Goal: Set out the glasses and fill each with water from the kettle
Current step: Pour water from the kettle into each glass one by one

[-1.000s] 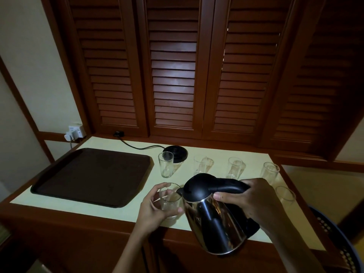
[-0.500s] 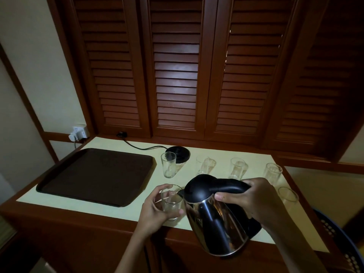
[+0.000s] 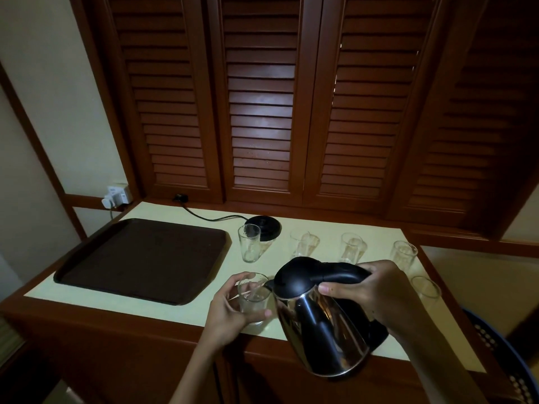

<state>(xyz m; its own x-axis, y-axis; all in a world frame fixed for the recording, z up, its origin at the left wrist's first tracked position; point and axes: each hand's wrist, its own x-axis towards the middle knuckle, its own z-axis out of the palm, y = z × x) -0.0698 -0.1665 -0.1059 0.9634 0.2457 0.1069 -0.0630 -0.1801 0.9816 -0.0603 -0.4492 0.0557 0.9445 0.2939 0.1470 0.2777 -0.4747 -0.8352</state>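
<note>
Louvred doors (image 3: 262,112) behind pale worktop (image 3: 180,313). Dark tray (image 3: 140,258) at left, bare. Black kettle base (image 3: 264,228) with cord at back, beside a row of four glasses (image 3: 249,243); a fifth glass (image 3: 426,290) at the right edge. Nothing blocks the pour. Since a second ago: little change, kettle tipped about the same. Steel kettle (image 3: 320,322), black lid, tilted left, spout at rim of front glass (image 3: 253,298) near the worktop's front edge. Right hand (image 3: 376,293) wrapped round the kettle handle; left hand (image 3: 230,310) curled round the front glass.
</note>
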